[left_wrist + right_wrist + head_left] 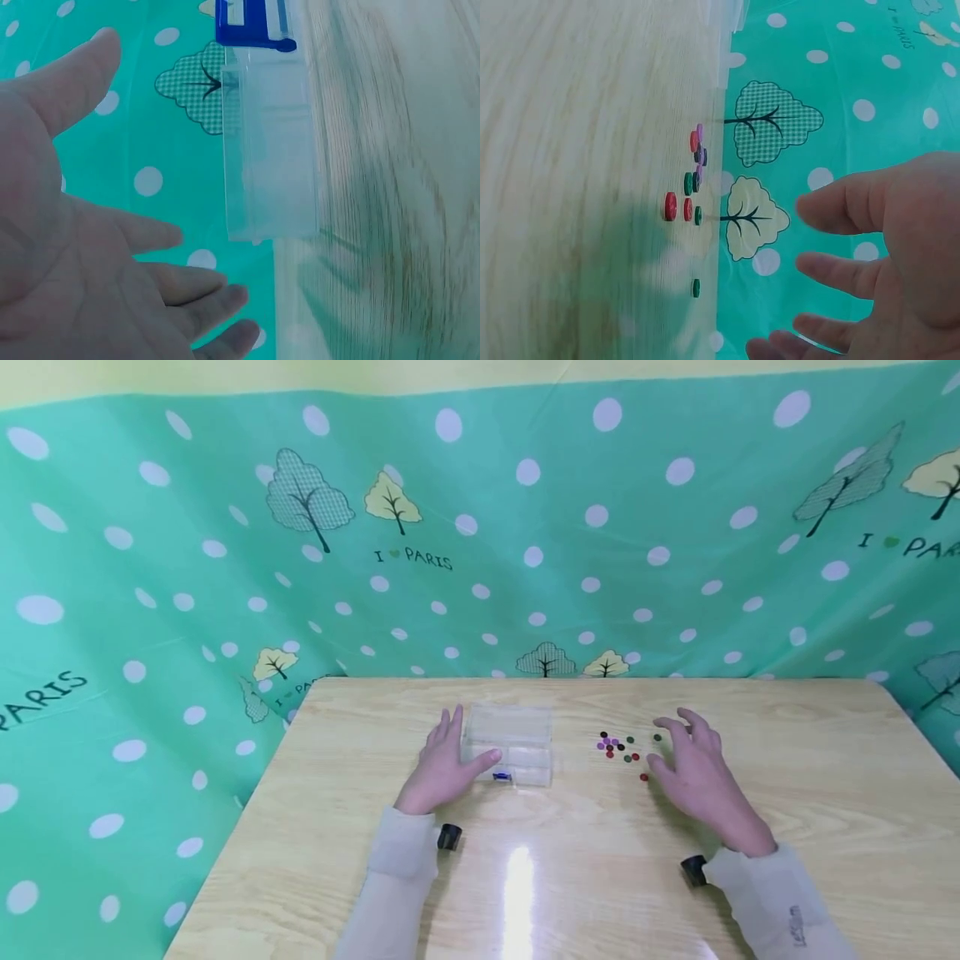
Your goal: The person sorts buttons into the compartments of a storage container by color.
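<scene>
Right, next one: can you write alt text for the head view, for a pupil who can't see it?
A person's left hand is at the left side of a clear plastic box, and the right hand is beside small scattered coloured discs. Below is a wood-grain table; behind hangs a green spotted cloth.

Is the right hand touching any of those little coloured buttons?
Apart. In the right wrist view, the right hand hangs clear of the buttons, with the green cloth showing between them and its fingers.
</scene>
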A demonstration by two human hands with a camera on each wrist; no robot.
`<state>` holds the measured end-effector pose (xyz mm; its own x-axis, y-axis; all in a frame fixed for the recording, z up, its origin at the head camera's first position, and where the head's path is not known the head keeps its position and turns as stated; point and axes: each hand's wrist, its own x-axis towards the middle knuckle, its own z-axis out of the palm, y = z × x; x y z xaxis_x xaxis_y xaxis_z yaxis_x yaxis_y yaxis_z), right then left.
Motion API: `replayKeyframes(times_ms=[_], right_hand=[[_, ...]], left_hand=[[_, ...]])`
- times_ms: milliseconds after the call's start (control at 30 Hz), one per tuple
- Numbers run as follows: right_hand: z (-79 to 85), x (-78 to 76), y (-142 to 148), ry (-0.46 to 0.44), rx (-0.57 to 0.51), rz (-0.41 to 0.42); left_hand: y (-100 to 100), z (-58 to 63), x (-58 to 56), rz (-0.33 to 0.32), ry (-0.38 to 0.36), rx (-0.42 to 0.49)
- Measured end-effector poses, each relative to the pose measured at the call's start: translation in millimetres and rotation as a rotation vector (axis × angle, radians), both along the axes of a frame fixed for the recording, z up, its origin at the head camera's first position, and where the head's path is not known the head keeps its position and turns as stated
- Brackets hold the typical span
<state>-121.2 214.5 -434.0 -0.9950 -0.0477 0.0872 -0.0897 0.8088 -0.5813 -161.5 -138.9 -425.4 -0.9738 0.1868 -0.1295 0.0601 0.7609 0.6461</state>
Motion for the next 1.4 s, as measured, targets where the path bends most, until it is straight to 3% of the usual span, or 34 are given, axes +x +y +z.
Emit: replayKeyframes(times_ms=[400, 700, 1000, 1400], right_hand=[[-0.1, -2.4, 1, -0.129, -0.067, 0.046], [-6.4, -5.7, 4, -0.12, -0.068, 0.1], [-12.3, -8.2, 6, -0.173, -0.097, 0.161], [-15.5, -6.6, 8, -0.182, -0.08, 0.148]], left_hand=[[3, 0.6, -2.1, 0.001, -0.021, 0.004], [4, -3.4, -3.2, -0.015, -0.029, 0.008], [5, -9.1, -5.5, -0.024, -0.036, -0.001], [7, -13.7, -3.7, -0.017, -0.057, -0.002]])
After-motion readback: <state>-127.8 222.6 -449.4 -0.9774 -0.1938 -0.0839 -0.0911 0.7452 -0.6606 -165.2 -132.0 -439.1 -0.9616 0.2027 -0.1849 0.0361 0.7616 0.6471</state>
